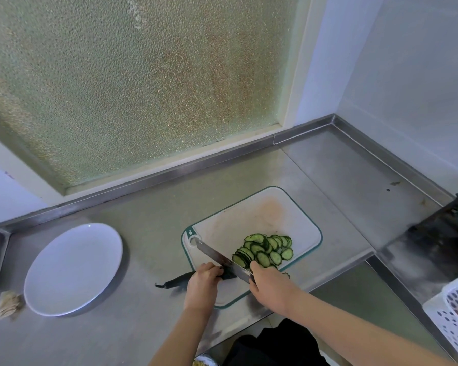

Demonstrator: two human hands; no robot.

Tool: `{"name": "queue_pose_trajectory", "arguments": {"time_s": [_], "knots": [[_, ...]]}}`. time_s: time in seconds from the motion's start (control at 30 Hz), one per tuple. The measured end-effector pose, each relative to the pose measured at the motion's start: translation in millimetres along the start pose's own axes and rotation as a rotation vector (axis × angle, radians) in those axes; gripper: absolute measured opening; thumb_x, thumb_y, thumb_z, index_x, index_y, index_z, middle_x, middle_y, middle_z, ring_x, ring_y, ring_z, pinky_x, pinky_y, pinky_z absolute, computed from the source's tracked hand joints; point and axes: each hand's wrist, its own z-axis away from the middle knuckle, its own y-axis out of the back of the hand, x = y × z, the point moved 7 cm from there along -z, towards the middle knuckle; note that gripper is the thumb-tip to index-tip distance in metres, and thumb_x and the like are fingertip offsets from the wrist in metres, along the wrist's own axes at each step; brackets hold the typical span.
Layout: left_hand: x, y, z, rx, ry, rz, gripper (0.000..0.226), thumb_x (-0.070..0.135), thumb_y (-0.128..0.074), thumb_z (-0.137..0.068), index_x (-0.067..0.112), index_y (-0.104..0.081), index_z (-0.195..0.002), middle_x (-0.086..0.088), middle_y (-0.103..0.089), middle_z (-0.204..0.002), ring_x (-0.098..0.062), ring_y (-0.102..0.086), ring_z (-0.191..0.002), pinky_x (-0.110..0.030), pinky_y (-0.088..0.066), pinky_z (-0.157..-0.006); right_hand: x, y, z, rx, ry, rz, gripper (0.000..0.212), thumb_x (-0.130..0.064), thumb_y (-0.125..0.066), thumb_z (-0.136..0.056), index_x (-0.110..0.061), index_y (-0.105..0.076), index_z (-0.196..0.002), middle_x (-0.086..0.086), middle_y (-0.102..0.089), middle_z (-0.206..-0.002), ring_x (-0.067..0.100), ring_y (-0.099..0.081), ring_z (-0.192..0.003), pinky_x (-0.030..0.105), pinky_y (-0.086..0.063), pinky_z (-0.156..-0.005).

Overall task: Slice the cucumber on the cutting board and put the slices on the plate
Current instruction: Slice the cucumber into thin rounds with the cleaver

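Stainless steel counter [148,233] all the way across. At the far left there's a crumpled beige rag [9,303], with a white plate [72,268] just beside it and nothing on it yet. Next comes the uncut cucumber [175,281], dark and skinny, its tail sticking out over the counter past the left edge of the cutting board [249,215]. The left hand [204,280] has its fingers curled around the cucumber, pinning it at the board's near corner. The knife [217,257] blade runs diagonally right against those fingers. On the far side of the blade, a loose pile of slices [265,249] sits on the board. The right hand [270,283] is wrapped around the knife's handle end. Over at the right edge is a white holey basket [452,307].
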Motion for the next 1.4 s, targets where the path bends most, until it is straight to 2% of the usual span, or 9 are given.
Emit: {"name": "queue_pose_trajectory", "arguments": {"time_s": [0.27,0.43,0.53,0.67,0.77,1.03,1.17,1.3,1.4], "knots": [[-3,-3,-1,-0.025,0.004,-0.031,0.037,-0.006,-0.084,-0.033,0.015,-0.069,-0.059,0.007,-0.061,-0.057,-0.013,-0.058,-0.053,-0.015,-0.037,-0.038,-6,-5,-12,-0.039,-0.018,0.002,0.006,-0.018,-0.034,-0.099,-0.013,-0.032,-0.097,0.017,-0.055,-0.092,0.030,-0.054,-0.079,0.033,-0.034,-0.062],[-5,-5,-1,-0.017,0.005,-0.010,0.034,-0.007,-0.082,-0.036,0.014,-0.068,-0.059,0.006,-0.062,-0.059,-0.014,-0.059,-0.055,-0.017,-0.040,-0.038,-6,-16,-23,-0.030,-0.044,-0.020,0.025,-0.017,-0.034,-0.098,-0.003,-0.039,-0.119,0.012,-0.052,-0.087,0.023,-0.044,-0.073,0.033,-0.033,-0.057],[-7,-7,-1,-0.021,0.013,-0.003,0.033,-0.007,-0.082,-0.037,0.013,-0.068,-0.059,0.005,-0.063,-0.059,-0.015,-0.060,-0.055,-0.017,-0.042,-0.037,-2,-19,-23,-0.015,-0.029,-0.054,0.022,-0.018,-0.034,-0.099,-0.004,-0.040,-0.115,0.018,-0.061,-0.095,0.024,-0.046,-0.072,0.029,-0.027,-0.047],[-7,-7,-1,-0.012,0.002,0.002,0.034,-0.008,-0.082,-0.038,0.013,-0.068,-0.061,0.005,-0.063,-0.061,-0.014,-0.059,-0.056,-0.018,-0.043,-0.039,3,-25,-20,-0.001,-0.045,-0.043,0.021,-0.021,-0.033,-0.100,-0.006,-0.039,-0.112,0.019,-0.062,-0.102,0.030,-0.054,-0.076,0.033,-0.034,-0.059],[-10,-9,-1,-0.026,0.001,0.003,0.033,-0.008,-0.081,-0.041,0.012,-0.068,-0.063,0.004,-0.064,-0.063,-0.015,-0.060,-0.058,-0.020,-0.044,-0.039,4,-25,-21,-0.003,-0.042,-0.078,0.019,-0.021,-0.034,-0.099,-0.007,-0.040,-0.110,0.020,-0.062,-0.100,0.030,-0.053,-0.074,0.032,-0.031,-0.051],[-10,-9,4,-0.020,-0.008,0.027,0.031,-0.007,-0.078,-0.052,0.011,-0.065,-0.075,0.000,-0.063,-0.074,-0.011,-0.051,-0.074,-0.025,-0.048,-0.043,4,-19,-22,-0.002,-0.018,-0.128,0.011,-0.021,-0.034,-0.100,-0.014,-0.030,-0.093,0.001,-0.043,-0.069,0.024,-0.045,-0.069,0.034,-0.027,-0.050],[-13,-10,5,-0.041,0.001,0.030,0.029,-0.007,-0.074,-0.058,0.009,-0.065,-0.080,-0.002,-0.063,-0.081,-0.013,-0.042,-0.082,-0.032,-0.053,-0.048,6,-21,-18,0.032,-0.015,-0.084,0.010,-0.023,-0.032,-0.100,-0.016,-0.030,-0.093,0.012,-0.056,-0.085,0.023,-0.046,-0.071,0.033,-0.033,-0.060],[-14,-10,5,-0.067,0.020,0.041,0.029,-0.009,-0.072,-0.059,0.008,-0.065,-0.081,-0.003,-0.063,-0.084,-0.013,-0.043,-0.083,-0.035,-0.054,-0.051,7,-26,-17,0.041,-0.048,-0.058,0.010,-0.024,-0.031,-0.100,-0.015,-0.032,-0.096,0.005,-0.050,-0.083,0.023,-0.047,-0.072,0.033,-0.036,-0.062],[-10,-8,5,-0.090,0.042,0.054,0.028,-0.007,-0.063,-0.071,0.008,-0.063,-0.095,-0.005,-0.062,-0.097,-0.017,-0.051,-0.093,-0.040,-0.053,-0.065,7,-25,-19,0.034,-0.042,-0.046,0.012,-0.023,-0.032,-0.100,-0.012,-0.036,-0.100,0.012,-0.056,-0.087,0.026,-0.050,-0.074,0.033,-0.036,-0.062]]}}
